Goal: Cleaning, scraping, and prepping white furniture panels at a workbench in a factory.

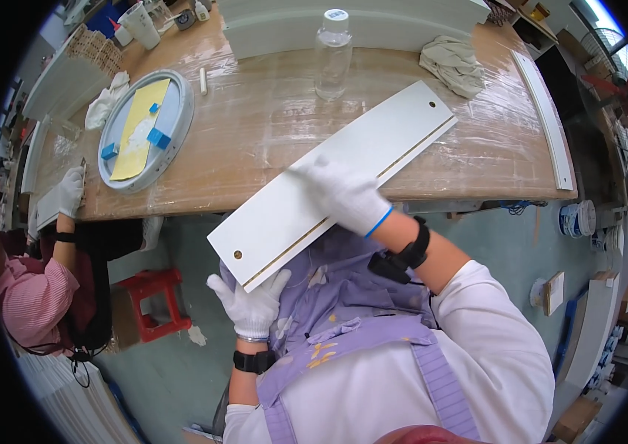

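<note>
A long white board (336,163) with a brass-coloured groove along one edge and a round hole near each end lies slanted, partly on the table and reaching out over my lap. My left hand (251,305), in a white knitted glove, supports the near left end from below, thumb stuck out to the side. Across the middle of the board's face is my right hand (347,194), gloved too and blurred by motion. Its fingers are smeared, so whether anything is under them cannot be made out.
On the film-covered table (254,126) stand a clear bottle (334,55), a crumpled cloth (453,66) and a round grey lid (179,111) with yellow paper and blue blocks. A white strip (543,122) lies right. Another person's gloved hand (71,189) works at left, near a red stool (152,303).
</note>
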Available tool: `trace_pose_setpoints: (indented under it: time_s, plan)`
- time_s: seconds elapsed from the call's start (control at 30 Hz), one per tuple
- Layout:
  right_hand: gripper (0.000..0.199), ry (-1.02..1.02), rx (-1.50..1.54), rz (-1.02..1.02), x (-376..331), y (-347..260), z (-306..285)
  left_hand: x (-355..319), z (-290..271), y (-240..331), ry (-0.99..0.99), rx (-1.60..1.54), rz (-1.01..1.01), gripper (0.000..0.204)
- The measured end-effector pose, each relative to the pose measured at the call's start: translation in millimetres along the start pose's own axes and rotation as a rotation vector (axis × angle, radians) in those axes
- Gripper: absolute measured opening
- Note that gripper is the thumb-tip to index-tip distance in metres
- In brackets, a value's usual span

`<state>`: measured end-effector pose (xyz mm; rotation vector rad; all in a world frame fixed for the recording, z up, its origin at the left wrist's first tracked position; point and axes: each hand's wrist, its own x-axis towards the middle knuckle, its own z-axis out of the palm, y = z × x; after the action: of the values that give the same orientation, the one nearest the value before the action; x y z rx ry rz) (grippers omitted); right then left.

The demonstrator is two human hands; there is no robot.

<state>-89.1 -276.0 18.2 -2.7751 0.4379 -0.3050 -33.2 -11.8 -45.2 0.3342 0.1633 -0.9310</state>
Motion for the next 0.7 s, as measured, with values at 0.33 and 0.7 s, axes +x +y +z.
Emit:
trace_pose_setpoints:
  time_s: [0.33,0.7]
  plan:
    - [0.033,0.406,-0.034,0.496,3,184,-79,3,-1,-1,-0.046,0.135,0.019,0.078]
    - [0.029,0.158,-0.122,0.486,23,223,-85,-36,-21,25,0.169,0.338,0.079,0.048]
